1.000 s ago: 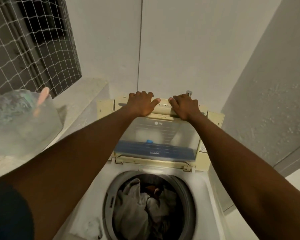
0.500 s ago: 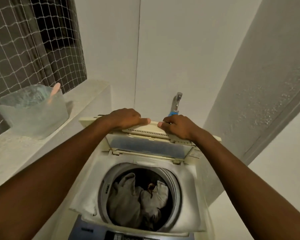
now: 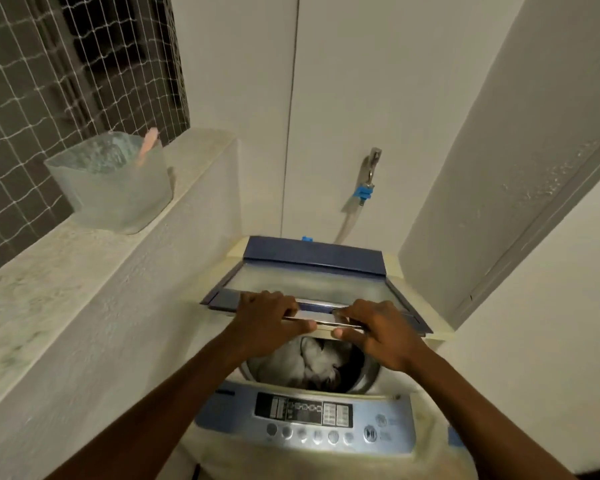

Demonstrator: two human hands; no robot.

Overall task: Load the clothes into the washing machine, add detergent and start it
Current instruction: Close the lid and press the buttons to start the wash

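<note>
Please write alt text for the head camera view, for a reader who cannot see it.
Both hands, left hand and right hand, grip the front edge of a top-loading washing machine's lid, partly lowered over clothes in the drum. A translucent container stands on the ledge to the left.

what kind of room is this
Probably a small home laundry nook or utility balcony. A top-loading washing machine with clothes in its drum stands under a wall tap, and a netted window opening sits above the side ledge.
</note>
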